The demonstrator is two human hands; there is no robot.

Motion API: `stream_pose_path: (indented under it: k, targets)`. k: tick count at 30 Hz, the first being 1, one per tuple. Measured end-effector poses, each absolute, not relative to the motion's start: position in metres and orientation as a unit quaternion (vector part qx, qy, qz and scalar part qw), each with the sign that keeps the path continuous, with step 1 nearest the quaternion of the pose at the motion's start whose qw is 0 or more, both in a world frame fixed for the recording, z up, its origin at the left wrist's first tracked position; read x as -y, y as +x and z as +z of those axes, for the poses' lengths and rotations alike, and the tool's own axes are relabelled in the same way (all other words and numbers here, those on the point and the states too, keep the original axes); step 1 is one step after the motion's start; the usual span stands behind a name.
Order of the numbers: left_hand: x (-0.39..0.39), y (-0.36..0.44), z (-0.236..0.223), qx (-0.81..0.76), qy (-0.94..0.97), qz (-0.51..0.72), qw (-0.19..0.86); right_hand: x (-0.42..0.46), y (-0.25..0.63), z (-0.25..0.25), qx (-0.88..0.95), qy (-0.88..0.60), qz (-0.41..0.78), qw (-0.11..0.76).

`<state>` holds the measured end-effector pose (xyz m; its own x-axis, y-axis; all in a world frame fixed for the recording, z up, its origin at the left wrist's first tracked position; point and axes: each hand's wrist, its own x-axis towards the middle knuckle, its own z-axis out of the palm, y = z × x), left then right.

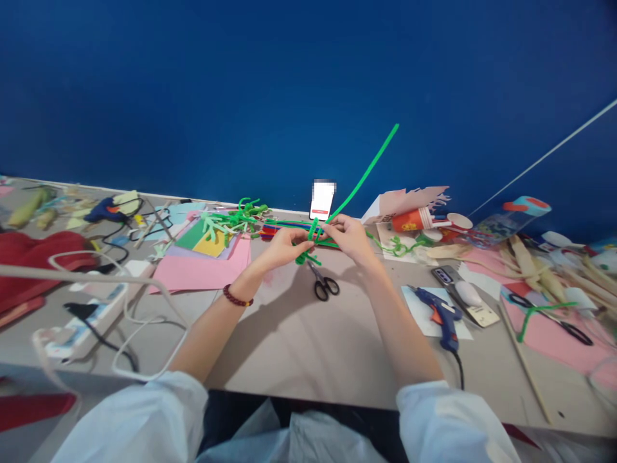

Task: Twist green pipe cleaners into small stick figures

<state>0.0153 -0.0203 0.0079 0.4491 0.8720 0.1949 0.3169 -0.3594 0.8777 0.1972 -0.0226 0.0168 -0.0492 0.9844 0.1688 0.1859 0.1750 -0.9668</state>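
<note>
Left hand [283, 252] and right hand [351, 239] close together, raised just above the middle of the counter [299, 347]. Green pipe cleaner [366, 170] held between them: long, nearly straight end slanting up and away to the right, free tip in the air; short twisted coil [303, 258] drooping below the left hand. Right hand nearer the long end, left hand nearer the coil. Left fingers [304, 236] together, clamped on the twisted part; right fingers [332, 225] also pinched on the pipe cleaner, close to where the long end leaves the twist. Exact contact partly hidden behind the fingers themselves. Black-handled scissors [322, 286] lying just below the hands, not touched. Behind the hands, a flat bundle of coloured pipe cleaners [289, 230] and an upright phone [321, 206]. Farther left, a cluster of green pipe cleaner shapes [231, 222] on pink paper [202, 273] and other coloured sheets. Farther right, a blue glue gun [436, 315] on white paper, just beside the right forearm. Red bead bracelet [238, 296] on the left wrist.
</note>
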Motion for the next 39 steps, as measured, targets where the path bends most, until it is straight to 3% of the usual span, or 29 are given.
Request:
stream_pose_path:
  k: [5,9,12,16,20,24,31,35,39]
  targets:
    - [0.025,0.013,0.016,-0.387,0.744,0.334,0.431,0.022,0.208,0.020,0.600,-0.503,0.454,0.425]
    - [0.026,0.012,0.014,-0.355,0.706,0.351,0.502,0.018,0.218,0.018,0.660,-0.492,0.353,0.446]
    - [0.023,0.010,0.013,-0.330,0.656,0.380,0.563,0.018,0.223,0.022,0.714,-0.400,0.324,0.474]
    - [0.020,0.009,0.013,-0.303,0.598,0.402,0.623,0.024,0.219,0.029,0.825,-0.328,0.244,0.390]
    - [0.018,0.011,0.012,-0.276,0.562,0.412,0.662,0.024,0.205,0.025,0.821,-0.366,0.112,0.424]
    - [0.017,0.011,0.008,-0.271,0.549,0.432,0.662,0.025,0.195,0.023,0.790,-0.369,0.115,0.476]
    - [0.017,0.018,0.004,-0.333,0.618,0.475,0.531,0.038,0.180,0.023,0.688,-0.471,0.249,0.493]
    - [0.018,0.025,-0.002,-0.411,0.693,0.473,0.356,0.035,0.178,0.017,0.623,-0.522,0.324,0.484]
    - [0.022,0.026,-0.006,-0.448,0.756,0.445,0.170,0.025,0.179,0.010,0.531,-0.523,0.484,0.459]
